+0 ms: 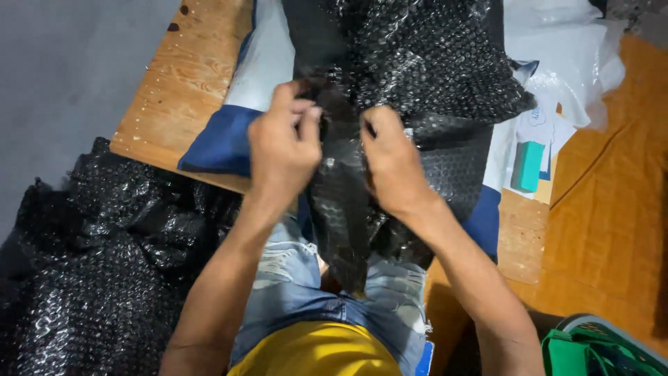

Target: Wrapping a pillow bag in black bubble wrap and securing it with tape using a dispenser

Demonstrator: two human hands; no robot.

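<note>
While you look down over your lap, both your hands meet near the middle of the view on a sheet of black bubble wrap; your left hand sits at about nine o'clock of centre, its fingers curled in and pinching a fold of the wrap between thumb and fingertips; your right hand sits just beside it at three o'clock, closed in a fist on the same sheet, its thumb tucked against the plastic; the two hands are near each other but not touching, with a dark ridge of wrap between them. From your grip the sheet spreads up toward twelve o'clock across the plywood table, and a narrower tail hangs down toward six o'clock over your light blue jeans; under the wrap lies a grey and blue mailer bag, its blue edge reaching toward nine o'clock; a second heap of black bubble wrap lies on the floor at eight o'clock; at three o'clock a small teal box rests on white papers, with clear plastic film at one o'clock; a green thing shows at five o'clock, too cut off to tell what it is.
</note>
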